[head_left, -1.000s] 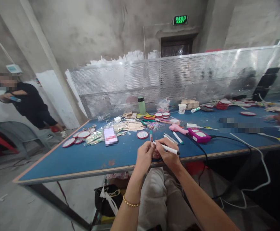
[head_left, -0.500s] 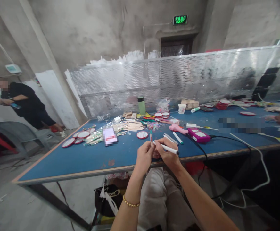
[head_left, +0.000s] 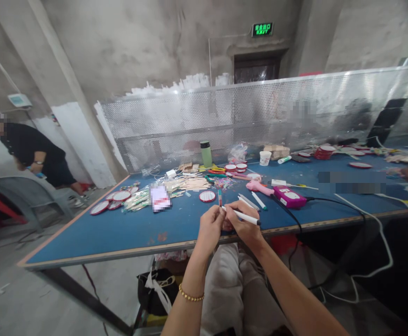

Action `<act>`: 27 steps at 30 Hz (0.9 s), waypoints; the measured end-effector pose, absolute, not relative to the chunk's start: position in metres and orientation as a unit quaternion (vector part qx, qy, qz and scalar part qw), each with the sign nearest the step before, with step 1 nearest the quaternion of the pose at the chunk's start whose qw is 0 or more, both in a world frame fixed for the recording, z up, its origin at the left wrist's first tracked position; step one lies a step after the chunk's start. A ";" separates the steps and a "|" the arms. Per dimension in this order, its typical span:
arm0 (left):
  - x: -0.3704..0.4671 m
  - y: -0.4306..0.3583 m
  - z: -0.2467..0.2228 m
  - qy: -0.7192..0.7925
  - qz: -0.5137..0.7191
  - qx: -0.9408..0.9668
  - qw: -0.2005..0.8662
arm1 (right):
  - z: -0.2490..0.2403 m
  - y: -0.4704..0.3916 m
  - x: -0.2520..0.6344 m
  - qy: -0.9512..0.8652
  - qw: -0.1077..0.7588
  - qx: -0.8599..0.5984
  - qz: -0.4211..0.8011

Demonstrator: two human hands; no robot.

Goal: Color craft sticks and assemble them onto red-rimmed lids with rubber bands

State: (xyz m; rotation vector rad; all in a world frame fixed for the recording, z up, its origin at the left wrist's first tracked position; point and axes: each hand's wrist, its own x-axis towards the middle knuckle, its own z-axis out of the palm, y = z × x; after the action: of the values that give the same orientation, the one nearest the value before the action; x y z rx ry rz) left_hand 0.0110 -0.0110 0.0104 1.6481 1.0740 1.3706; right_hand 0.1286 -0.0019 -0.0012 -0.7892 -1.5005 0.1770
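Observation:
My left hand [head_left: 210, 225] is closed, its fingertips pinching a small narrow stick [head_left: 220, 195] that points upward and shows teal and reddish bands. In my right hand [head_left: 245, 226] is a white marker pen [head_left: 246, 217] with a dark end, held in a writing grip. Its tip meets the stick close to my left fingertips, though the exact contact is hidden by the fingers. Both hands are at the front edge of the blue table [head_left: 120, 233]. More white markers [head_left: 259, 200] lie just beyond my right hand, and a round red-rimmed disc [head_left: 207, 196] lies ahead of my left.
Wooden sticks [head_left: 195, 183] and wrapped pieces [head_left: 137, 198] lie to the left. A pink tool [head_left: 260, 187] and purple box [head_left: 290, 197] with cables sit to the right. Behind stand a green bottle [head_left: 206, 155] and paper cup [head_left: 265, 158]. Another person [head_left: 36, 149] bends at far left.
The person at far left has bent lower, with the arms reaching down. My hands, the stick and the marker pen stay almost in the same place.

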 end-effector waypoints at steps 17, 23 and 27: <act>0.012 -0.013 0.011 0.405 0.539 0.630 0.386 | -0.002 -0.002 0.129 -0.655 0.663 -0.354 0.073; 0.011 -0.011 0.010 0.408 0.539 0.631 0.380 | -0.003 -0.001 0.128 -0.655 0.662 -0.355 0.082; 0.011 -0.011 0.011 0.408 0.539 0.631 0.379 | -0.002 -0.002 0.128 -0.647 0.667 -0.358 0.086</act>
State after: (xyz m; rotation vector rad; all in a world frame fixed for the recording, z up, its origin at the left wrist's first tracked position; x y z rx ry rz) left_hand 0.0110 -0.0113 0.0105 1.6127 1.0435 1.3779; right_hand 0.1277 -0.0019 -0.0020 -0.8083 -1.4603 0.1934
